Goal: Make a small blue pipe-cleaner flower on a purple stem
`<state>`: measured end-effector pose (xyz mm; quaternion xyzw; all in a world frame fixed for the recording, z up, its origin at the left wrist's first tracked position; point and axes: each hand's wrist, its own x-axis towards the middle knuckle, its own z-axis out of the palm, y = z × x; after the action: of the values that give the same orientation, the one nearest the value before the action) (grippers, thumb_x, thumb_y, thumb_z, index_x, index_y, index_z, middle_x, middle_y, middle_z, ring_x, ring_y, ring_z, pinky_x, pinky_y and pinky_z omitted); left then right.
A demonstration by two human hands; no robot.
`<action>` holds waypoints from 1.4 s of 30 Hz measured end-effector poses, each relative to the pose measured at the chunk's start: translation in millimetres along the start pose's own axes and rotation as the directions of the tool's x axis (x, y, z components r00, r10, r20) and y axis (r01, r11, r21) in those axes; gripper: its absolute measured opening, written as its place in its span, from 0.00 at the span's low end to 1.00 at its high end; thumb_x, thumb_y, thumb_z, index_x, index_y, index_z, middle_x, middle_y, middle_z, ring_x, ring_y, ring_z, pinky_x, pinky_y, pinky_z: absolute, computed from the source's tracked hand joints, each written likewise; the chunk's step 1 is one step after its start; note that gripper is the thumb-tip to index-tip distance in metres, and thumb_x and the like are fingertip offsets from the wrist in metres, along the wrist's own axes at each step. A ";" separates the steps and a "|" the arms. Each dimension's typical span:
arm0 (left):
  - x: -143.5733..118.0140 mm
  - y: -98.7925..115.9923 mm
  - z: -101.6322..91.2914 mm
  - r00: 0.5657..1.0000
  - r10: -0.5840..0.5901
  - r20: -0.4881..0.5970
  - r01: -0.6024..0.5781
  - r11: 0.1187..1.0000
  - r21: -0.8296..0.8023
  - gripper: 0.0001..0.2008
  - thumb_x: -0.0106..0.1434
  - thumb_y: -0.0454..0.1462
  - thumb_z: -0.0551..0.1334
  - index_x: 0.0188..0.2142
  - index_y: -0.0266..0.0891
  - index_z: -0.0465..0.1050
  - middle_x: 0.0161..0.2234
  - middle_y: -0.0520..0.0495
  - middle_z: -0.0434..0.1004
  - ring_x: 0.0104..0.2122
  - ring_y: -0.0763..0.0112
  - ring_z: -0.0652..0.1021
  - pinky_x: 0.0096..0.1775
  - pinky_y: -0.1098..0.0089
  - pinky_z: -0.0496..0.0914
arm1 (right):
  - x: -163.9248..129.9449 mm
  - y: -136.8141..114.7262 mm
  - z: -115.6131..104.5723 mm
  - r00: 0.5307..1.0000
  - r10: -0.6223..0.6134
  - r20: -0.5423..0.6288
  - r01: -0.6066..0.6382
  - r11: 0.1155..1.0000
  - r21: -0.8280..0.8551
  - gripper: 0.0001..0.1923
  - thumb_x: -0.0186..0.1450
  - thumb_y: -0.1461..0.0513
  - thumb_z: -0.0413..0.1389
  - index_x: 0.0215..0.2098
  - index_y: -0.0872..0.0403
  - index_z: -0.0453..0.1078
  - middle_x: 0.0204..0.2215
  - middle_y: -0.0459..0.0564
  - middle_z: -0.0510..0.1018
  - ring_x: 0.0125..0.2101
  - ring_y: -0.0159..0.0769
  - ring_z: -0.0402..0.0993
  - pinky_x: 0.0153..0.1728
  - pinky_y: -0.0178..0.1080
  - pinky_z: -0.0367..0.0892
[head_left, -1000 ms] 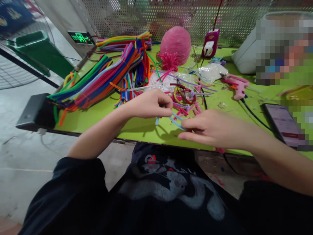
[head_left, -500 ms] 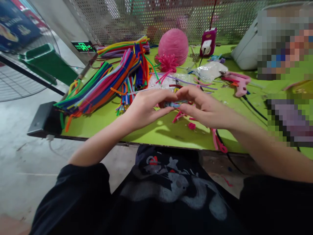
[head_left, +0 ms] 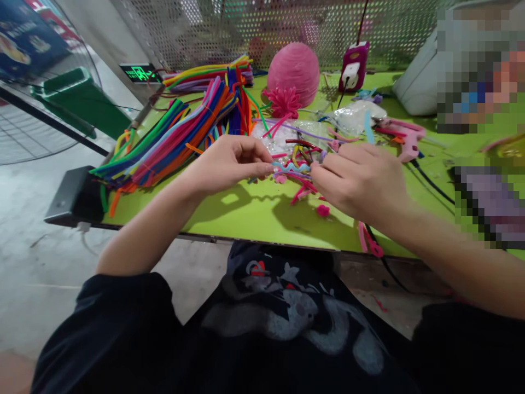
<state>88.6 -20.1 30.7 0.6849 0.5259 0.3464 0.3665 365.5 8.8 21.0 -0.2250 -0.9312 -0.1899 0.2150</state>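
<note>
A light blue pipe cleaner point(head_left: 293, 167), bent into waves, stretches between my two hands just above the table. My left hand point(head_left: 229, 163) pinches one end between thumb and forefinger. My right hand point(head_left: 361, 178) is closed on the other part, and a straight light blue length point(head_left: 369, 128) sticks up behind its knuckles. Beneath and behind the wavy stretch lie pink pipe cleaner pieces point(head_left: 303, 191) and other coloured scraps. A small pink curl point(head_left: 322, 210) rests on the table below my right fingers.
Bundles of coloured pipe cleaners point(head_left: 180, 139) lie at left. A pink ball point(head_left: 293, 74) stands at the back beside a purple power socket point(head_left: 353, 68). To the right are a pink glue gun point(head_left: 406, 139) with its cord, a clear plastic bag point(head_left: 356, 117) and a grey bin point(head_left: 418, 71).
My hands, close together before, have drawn apart sideways. The light blue pipe cleaner between them now shows as a stretched wavy length. My right hand has turned knuckles up.
</note>
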 end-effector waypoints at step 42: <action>17.1 -19.4 -11.6 0.965 0.243 0.104 -0.251 0.965 0.077 0.31 0.69 0.66 0.62 0.33 0.41 0.81 0.21 0.51 0.64 0.22 0.75 0.64 0.27 0.68 0.59 | 13.2 40.3 24.8 0.984 -0.141 0.109 0.113 0.966 0.232 0.22 0.83 0.56 0.43 0.38 0.50 0.76 0.37 0.54 0.81 0.36 0.42 0.71 0.37 0.47 0.59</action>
<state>73.1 1.6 21.1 0.7764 0.4337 0.3331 0.3133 367.2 57.8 17.0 -0.1505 -0.9708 -0.0821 0.1678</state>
